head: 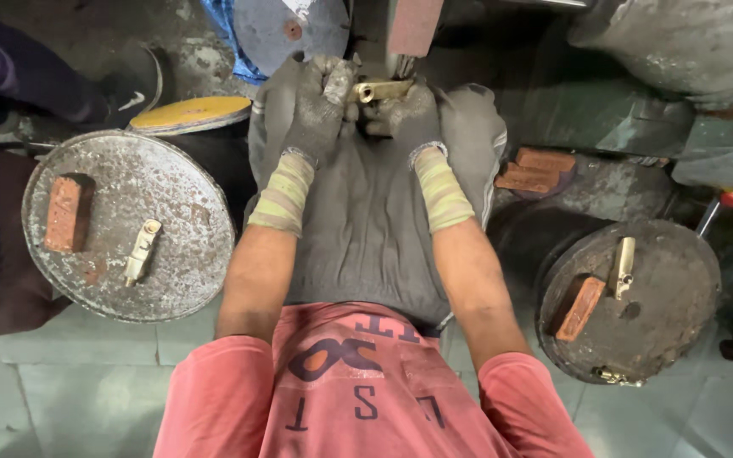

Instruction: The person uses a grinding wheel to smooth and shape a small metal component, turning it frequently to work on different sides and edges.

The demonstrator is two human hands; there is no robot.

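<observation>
With both my gloved hands, the left hand (320, 106) and the right hand (409, 114), I grip with closed fingers the brass fitting (381, 90) just above my lap, under the machine (400, 30).

brick (68, 213) and fitting (142, 251) on left drum lid (171, 280), another brick (580, 308) on right drum lid (680, 288)

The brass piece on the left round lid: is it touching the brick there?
Apart. The head view shows bare lid between the brass piece and the brick.
</observation>
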